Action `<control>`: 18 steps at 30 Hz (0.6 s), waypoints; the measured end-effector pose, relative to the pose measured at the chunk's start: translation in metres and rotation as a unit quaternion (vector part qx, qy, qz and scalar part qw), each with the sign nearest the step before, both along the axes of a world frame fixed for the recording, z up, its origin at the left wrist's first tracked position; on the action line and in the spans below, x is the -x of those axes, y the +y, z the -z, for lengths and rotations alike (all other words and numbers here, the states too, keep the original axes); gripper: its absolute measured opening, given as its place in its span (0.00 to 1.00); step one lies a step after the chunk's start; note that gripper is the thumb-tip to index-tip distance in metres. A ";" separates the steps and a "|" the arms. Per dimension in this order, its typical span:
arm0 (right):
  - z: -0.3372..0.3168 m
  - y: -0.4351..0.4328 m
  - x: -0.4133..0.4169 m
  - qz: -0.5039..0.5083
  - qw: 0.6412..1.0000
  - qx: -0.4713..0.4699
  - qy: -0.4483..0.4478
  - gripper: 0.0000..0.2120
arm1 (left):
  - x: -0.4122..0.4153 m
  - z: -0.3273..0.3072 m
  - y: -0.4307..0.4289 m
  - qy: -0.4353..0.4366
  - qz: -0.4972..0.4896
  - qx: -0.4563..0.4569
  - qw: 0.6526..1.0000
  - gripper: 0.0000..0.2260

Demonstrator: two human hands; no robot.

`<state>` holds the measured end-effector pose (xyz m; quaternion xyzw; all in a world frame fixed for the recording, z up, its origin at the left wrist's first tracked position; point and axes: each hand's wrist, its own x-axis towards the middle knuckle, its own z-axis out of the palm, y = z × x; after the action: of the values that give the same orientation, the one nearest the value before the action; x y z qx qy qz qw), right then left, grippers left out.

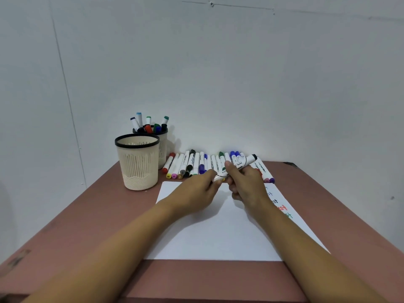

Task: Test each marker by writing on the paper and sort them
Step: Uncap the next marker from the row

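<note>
Gripping the marker (239, 165) in the right hand (247, 185), pinching its near end with the left hand (196, 191), probably to uncap it above the paper (207, 237).

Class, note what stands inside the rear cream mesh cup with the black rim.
Capped markers stand in the rear cream mesh cup, tops above its rim. Its wall and the front cream mesh cup hide their lower ends.

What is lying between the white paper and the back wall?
A row of markers lies side by side on the table there, shown in the head view. The left hand and right hand grip a black-capped marker.
</note>
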<state>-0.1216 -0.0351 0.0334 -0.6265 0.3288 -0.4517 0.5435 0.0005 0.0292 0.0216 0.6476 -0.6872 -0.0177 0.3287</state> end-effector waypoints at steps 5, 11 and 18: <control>-0.002 -0.002 0.003 -0.044 0.998 0.014 -0.031 0.12 | -0.001 0.001 0.000 0.051 -0.006 0.025 0.998 0.15; -0.006 -0.003 0.006 -0.025 0.998 -0.017 -0.061 0.12 | -0.005 -0.001 0.000 0.109 -0.024 0.019 0.994 0.06; -0.008 -0.026 0.024 0.008 0.959 -0.175 -0.224 0.08 | -0.032 0.005 0.003 0.024 -0.152 -0.002 0.988 0.15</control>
<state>-0.1460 -0.0607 0.0416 -0.4022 0.2776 -0.5200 0.7005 0.0324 0.0323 0.0166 0.7446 -0.5725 0.0158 0.3429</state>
